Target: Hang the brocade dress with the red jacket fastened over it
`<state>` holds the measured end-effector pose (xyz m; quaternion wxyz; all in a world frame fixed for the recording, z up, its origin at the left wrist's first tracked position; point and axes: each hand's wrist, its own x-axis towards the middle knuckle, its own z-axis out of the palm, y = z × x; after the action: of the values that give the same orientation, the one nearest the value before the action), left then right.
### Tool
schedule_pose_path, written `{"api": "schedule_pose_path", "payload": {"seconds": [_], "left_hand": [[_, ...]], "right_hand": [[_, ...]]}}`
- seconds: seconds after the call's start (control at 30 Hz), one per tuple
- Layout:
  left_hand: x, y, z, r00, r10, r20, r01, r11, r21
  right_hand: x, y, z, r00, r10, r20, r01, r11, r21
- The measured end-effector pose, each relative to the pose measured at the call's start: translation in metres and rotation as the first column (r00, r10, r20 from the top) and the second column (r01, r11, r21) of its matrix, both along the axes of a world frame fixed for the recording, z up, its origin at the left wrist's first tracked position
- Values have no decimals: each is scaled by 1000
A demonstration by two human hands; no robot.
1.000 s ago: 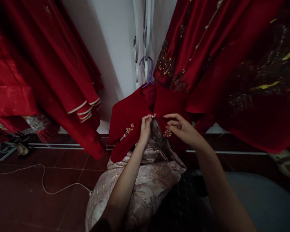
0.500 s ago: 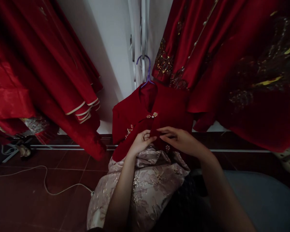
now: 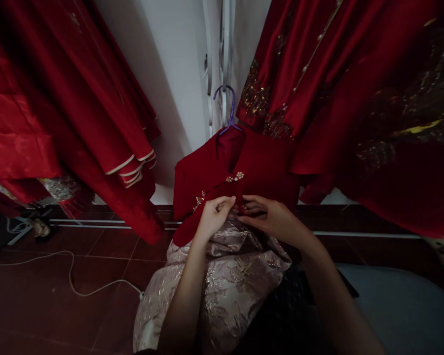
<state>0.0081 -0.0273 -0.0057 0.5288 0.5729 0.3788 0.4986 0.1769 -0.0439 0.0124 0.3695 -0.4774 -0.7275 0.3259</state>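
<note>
A dark red jacket (image 3: 268,160) hangs from a purple hanger (image 3: 232,116), with beaded flower clasps (image 3: 236,177) on its front. My left hand (image 3: 216,216) is closed at the jacket's front edge, thumb and forefinger pinched together. Just opposite, my right hand (image 3: 276,219) has its fingers curled around the other side of the front opening, with red cloth between thumb and fingers. What lies under the fingertips is partly hidden. Below both hands a pale brocade cloth with metallic flowers (image 3: 240,281) is spread in folds.
Red garments (image 3: 92,98) hang on the left, and embroidered red garments (image 3: 329,98) on the right. Behind the hanger stands a white metal rack (image 3: 225,44). A white cable (image 3: 74,276) runs over the tiled floor. A grey-blue surface (image 3: 395,305) lies at lower right.
My left thumb and forefinger have moved slightly up along the jacket front. My right fingers have curled in closer around the opening. The view has shifted slightly.
</note>
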Motion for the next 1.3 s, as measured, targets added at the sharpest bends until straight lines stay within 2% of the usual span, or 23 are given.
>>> {"api": "schedule_pose_path", "payload": {"seconds": [0.1, 0.17, 0.23, 0.4, 0.5, 0.57, 0.63, 0.73, 0.77, 0.8, 0.9, 0.97, 1.17, 1.3], "left_hand": [[0, 2, -1, 996, 73, -47, -70, 996, 53], [2, 2, -2, 986, 137, -95, -126, 986, 110], [6, 0, -4, 980, 160, -119, -145, 982, 125], [10, -1, -8, 987, 106, -121, -96, 992, 86], [7, 3, -7, 962, 211, -172, -182, 968, 170], [2, 7, -7, 947, 290, -138, -258, 943, 208], [-6, 14, -10, 901, 426, -84, -394, 883, 256], [-25, 26, -24, 705, 702, -101, -634, 688, 352], [-32, 30, -31, 656, 741, -143, -663, 657, 359], [-38, 33, -38, 645, 738, -197, -661, 669, 340], [-47, 38, -57, 741, 581, -336, -538, 814, 221], [-46, 37, -62, 778, 518, -355, -484, 855, 186], [-40, 35, -49, 796, 575, -190, -556, 818, 145], [-43, 36, -43, 805, 584, -101, -564, 808, 170]], "right_hand": [[2, -2, 1, 990, 107, -86, -115, 989, -95], [-1, -1, 2, 988, 124, -94, -134, 985, -105], [-6, 1, 1, 994, 86, -71, -91, 992, -82], [-12, 7, -7, 994, -104, 12, 104, 994, 14], [-7, 9, -9, 992, -125, 17, 125, 992, 17], [-3, 10, -9, 992, -126, 29, 126, 992, 14], [1, 11, -7, 988, -145, 45, 143, 989, 46], [4, 10, -4, 984, -171, 50, 164, 978, 126], [4, 10, -3, 984, -173, 49, 164, 976, 145], [3, 9, -2, 984, -169, 47, 160, 975, 156], [1, 9, 0, 985, -164, 49, 155, 975, 158], [0, 9, -1, 982, -181, 52, 171, 973, 153], [0, 15, -8, 989, -143, 30, 139, 983, 119], [-6, 18, -12, 989, -141, -37, 143, 987, 70]]}}
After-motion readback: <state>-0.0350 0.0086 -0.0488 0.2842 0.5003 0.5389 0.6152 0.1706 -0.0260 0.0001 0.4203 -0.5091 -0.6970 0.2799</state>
